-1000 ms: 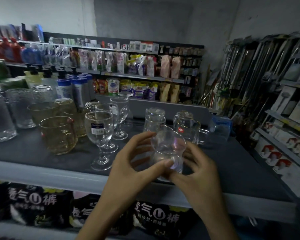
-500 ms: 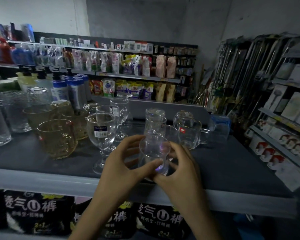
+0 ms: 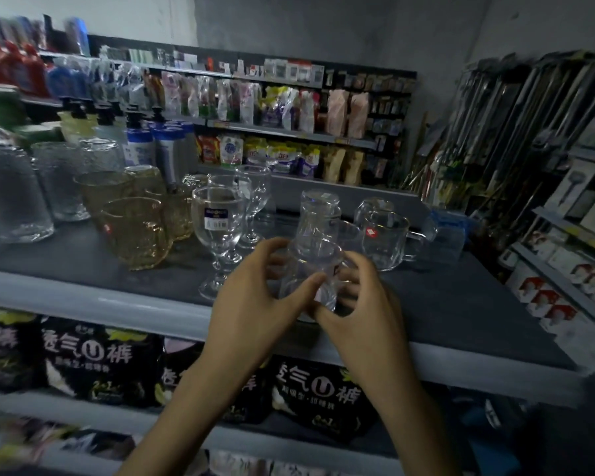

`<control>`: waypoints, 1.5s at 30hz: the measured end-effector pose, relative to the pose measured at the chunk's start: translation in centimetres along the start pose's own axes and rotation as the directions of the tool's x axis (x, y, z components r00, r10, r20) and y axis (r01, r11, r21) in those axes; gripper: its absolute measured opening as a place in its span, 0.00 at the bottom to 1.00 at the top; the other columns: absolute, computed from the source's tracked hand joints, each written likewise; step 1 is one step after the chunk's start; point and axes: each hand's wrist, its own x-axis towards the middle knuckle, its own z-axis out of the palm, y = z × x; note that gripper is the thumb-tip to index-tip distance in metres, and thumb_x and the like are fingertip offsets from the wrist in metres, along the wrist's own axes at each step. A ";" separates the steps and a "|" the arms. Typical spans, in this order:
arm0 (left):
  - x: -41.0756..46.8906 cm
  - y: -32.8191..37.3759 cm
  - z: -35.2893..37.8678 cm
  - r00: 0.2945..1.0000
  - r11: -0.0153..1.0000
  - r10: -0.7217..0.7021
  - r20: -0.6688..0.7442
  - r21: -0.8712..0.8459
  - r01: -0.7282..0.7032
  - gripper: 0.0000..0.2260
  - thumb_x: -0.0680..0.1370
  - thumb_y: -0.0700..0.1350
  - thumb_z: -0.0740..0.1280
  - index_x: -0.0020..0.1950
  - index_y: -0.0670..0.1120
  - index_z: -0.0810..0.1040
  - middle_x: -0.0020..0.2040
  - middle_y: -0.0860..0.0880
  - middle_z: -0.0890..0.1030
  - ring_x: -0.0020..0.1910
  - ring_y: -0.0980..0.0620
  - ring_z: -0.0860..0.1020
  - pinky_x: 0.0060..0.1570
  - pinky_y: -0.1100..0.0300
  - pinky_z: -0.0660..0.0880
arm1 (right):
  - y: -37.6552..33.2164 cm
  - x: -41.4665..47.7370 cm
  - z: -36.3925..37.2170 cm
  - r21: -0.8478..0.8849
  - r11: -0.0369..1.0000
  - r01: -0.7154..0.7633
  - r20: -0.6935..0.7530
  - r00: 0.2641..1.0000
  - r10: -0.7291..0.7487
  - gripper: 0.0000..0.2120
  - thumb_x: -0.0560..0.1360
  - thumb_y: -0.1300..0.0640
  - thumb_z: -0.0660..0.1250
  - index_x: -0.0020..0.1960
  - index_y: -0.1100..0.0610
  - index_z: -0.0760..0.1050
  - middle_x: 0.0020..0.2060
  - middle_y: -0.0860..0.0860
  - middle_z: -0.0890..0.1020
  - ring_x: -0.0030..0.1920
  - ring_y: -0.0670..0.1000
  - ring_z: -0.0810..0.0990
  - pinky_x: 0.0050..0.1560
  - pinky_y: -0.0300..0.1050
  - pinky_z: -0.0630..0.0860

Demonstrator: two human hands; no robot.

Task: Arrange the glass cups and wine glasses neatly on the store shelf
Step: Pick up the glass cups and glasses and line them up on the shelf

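clear glass cup [image 3: 311,269], gripped by left hand [image 3: 255,314], right hand [image 3: 361,317]

dark shelf [image 3: 461,304], wine glasses [image 3: 219,221], glass cups [image 3: 385,238]

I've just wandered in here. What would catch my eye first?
Two bare hands, the left hand and the right hand, hold a small clear glass cup at the front of the dark shelf. Just left of them stands a labelled wine glass, with amber glass cups further left.

Glossy clear glass cup [image 3: 315,269], matt shelf [image 3: 461,304]
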 end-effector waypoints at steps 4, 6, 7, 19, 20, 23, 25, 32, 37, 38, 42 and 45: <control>-1.8 0.5 -0.3 0.997 0.992 0.004 -0.074 0.126 0.006 0.26 0.74 0.63 0.73 0.70 0.59 0.72 0.57 0.61 0.80 0.55 0.62 0.79 0.54 0.50 0.82 | 0.0 -1.7 -1.7 -0.031 0.997 0.068 0.000 0.998 -0.068 0.39 0.73 0.42 0.77 0.78 0.39 0.60 0.70 0.44 0.75 0.67 0.48 0.76 0.64 0.53 0.79; -3.3 0.7 -0.7 0.992 0.986 0.054 -0.114 0.163 -0.035 0.25 0.76 0.61 0.72 0.71 0.57 0.72 0.60 0.57 0.80 0.58 0.59 0.79 0.55 0.49 0.81 | 0.1 -3.2 -2.5 -0.013 0.986 0.165 -0.056 0.985 -0.165 0.34 0.76 0.46 0.76 0.77 0.41 0.64 0.69 0.42 0.75 0.67 0.46 0.76 0.64 0.48 0.78; -4.3 0.7 -0.9 0.988 0.982 0.082 -0.128 0.181 -0.058 0.24 0.77 0.59 0.72 0.71 0.55 0.73 0.61 0.56 0.80 0.58 0.58 0.79 0.55 0.49 0.81 | 0.2 -4.0 -2.7 0.005 0.974 0.227 -0.091 0.970 -0.225 0.30 0.77 0.49 0.75 0.75 0.43 0.67 0.67 0.41 0.76 0.66 0.44 0.76 0.63 0.47 0.78; -26.9 -6.5 -4.4 0.962 0.822 -0.070 -0.264 0.532 0.205 0.15 0.81 0.48 0.70 0.67 0.46 0.79 0.60 0.47 0.81 0.56 0.48 0.79 0.52 0.56 0.76 | 5.4 -15.9 3.8 0.155 0.882 0.446 0.411 0.782 -0.468 0.19 0.80 0.51 0.72 0.68 0.56 0.77 0.63 0.49 0.79 0.63 0.47 0.77 0.62 0.31 0.72; -29.6 -7.6 -4.8 0.959 0.778 -0.112 -0.261 0.577 0.248 0.16 0.80 0.46 0.72 0.67 0.46 0.79 0.60 0.47 0.81 0.56 0.47 0.79 0.51 0.56 0.75 | 6.1 -17.2 4.9 0.159 0.884 0.440 0.487 0.743 -0.458 0.20 0.80 0.50 0.71 0.69 0.55 0.76 0.64 0.49 0.78 0.63 0.47 0.77 0.61 0.28 0.69; -38.3 -11.0 -5.8 0.895 0.652 -0.343 -0.286 0.612 0.446 0.19 0.79 0.48 0.72 0.69 0.48 0.78 0.62 0.47 0.81 0.58 0.46 0.79 0.50 0.54 0.77 | 7.8 -21.8 8.4 0.190 0.904 0.382 0.694 0.599 -0.399 0.21 0.79 0.47 0.71 0.70 0.54 0.76 0.66 0.48 0.77 0.65 0.44 0.76 0.62 0.25 0.67; -44.0 -12.9 -6.4 0.809 0.563 -0.483 -0.335 0.589 0.580 0.21 0.79 0.50 0.72 0.71 0.49 0.77 0.64 0.47 0.80 0.59 0.45 0.79 0.52 0.52 0.78 | 8.7 -24.8 11.3 0.187 0.924 0.334 0.793 0.504 -0.343 0.22 0.79 0.49 0.73 0.71 0.53 0.76 0.68 0.48 0.77 0.65 0.43 0.74 0.62 0.24 0.66; -58.0 -17.5 -10.3 0.509 0.276 -0.726 -0.463 0.481 0.832 0.23 0.79 0.51 0.70 0.73 0.50 0.75 0.66 0.48 0.80 0.62 0.45 0.79 0.57 0.49 0.78 | 9.4 -34.2 23.1 0.161 0.873 0.460 0.969 0.095 -0.229 0.26 0.80 0.46 0.70 0.76 0.49 0.71 0.77 0.49 0.69 0.76 0.52 0.68 0.73 0.55 0.71; -62.6 -20.6 -15.6 0.300 0.098 -0.779 -0.551 0.365 0.926 0.25 0.78 0.53 0.70 0.75 0.50 0.72 0.68 0.49 0.78 0.65 0.46 0.77 0.63 0.49 0.76 | 6.2 -39.1 31.4 0.213 0.785 0.582 0.976 -0.088 -0.199 0.27 0.80 0.47 0.71 0.76 0.52 0.71 0.77 0.54 0.70 0.76 0.56 0.69 0.76 0.53 0.67; -62.9 -21.2 -17.1 0.269 0.071 -0.773 -0.574 0.344 0.936 0.25 0.78 0.53 0.70 0.74 0.49 0.73 0.68 0.49 0.78 0.65 0.46 0.77 0.64 0.49 0.76 | 5.3 -39.9 33.0 0.216 0.772 0.598 0.976 -0.103 -0.193 0.27 0.80 0.47 0.71 0.76 0.52 0.71 0.77 0.54 0.70 0.76 0.57 0.69 0.75 0.53 0.67; -63.8 -23.1 -23.1 0.209 0.043 -0.727 -0.653 0.261 0.964 0.25 0.78 0.52 0.71 0.74 0.49 0.72 0.66 0.47 0.78 0.64 0.46 0.76 0.65 0.48 0.75 | 0.9 -42.6 39.1 0.215 0.757 0.617 0.976 -0.105 -0.191 0.28 0.80 0.48 0.71 0.77 0.53 0.71 0.77 0.55 0.70 0.75 0.58 0.70 0.75 0.55 0.69; -64.1 -24.7 -27.5 0.174 0.012 -0.711 -0.681 0.236 0.972 0.24 0.78 0.52 0.71 0.73 0.48 0.73 0.66 0.47 0.78 0.65 0.46 0.76 0.67 0.48 0.73 | -2.4 -43.9 43.1 0.233 0.738 0.634 0.972 -0.119 -0.204 0.28 0.80 0.47 0.70 0.78 0.52 0.69 0.78 0.55 0.68 0.77 0.58 0.67 0.76 0.57 0.67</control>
